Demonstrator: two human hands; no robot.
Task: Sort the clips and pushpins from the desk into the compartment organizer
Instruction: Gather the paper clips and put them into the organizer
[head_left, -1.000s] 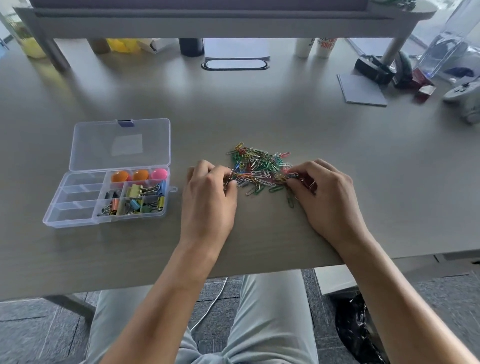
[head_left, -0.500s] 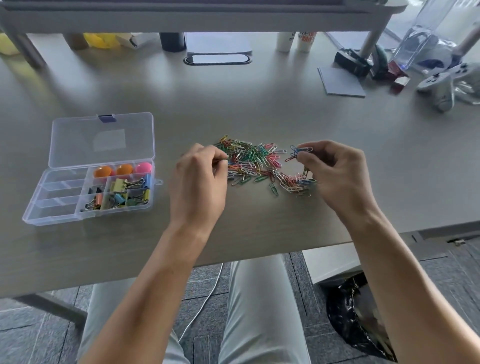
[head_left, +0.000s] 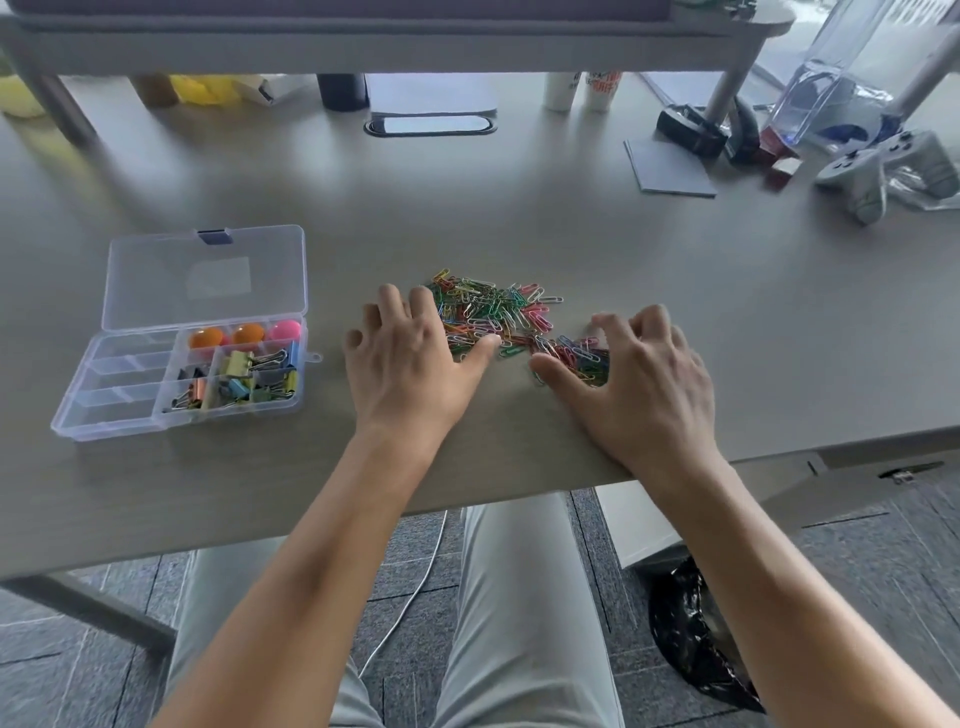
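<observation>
The pile of coloured paper clips (head_left: 498, 322) lies loose on the grey bench (head_left: 519, 223), near its front edge and roughly at its middle. The left hand (head_left: 415, 364) rests palm down at the left edge of the pile, fingers spread and nearly straight, with the thumb extended to the right and touching the clips at the pile's near side; it pinches nothing. The right hand (head_left: 639, 374) sits at the right edge of the pile, fingers curved downward over a small cluster of clips, thumb stretched left along the bench surface; whether any clip is actually gripped under the fingers cannot be determined. The two thumbs point toward each other with a short gap between them. The compartment organizer (head_left: 104, 410), a clear plastic box, stands to the left of the hands, apart from the pile, with its lid (head_left: 202, 275) folded open and lying flat behind it. Its far right compartment holds round-headed pushpins (head_left: 247, 332), two orange and one pink. The larger right compartments hold coloured binder clips (head_left: 244, 379). The left compartments show no contents. At the far right of the bench lie a grey notepad (head_left: 670, 169) and a white game controller (head_left: 883, 166), both well apart from the work area.
</observation>
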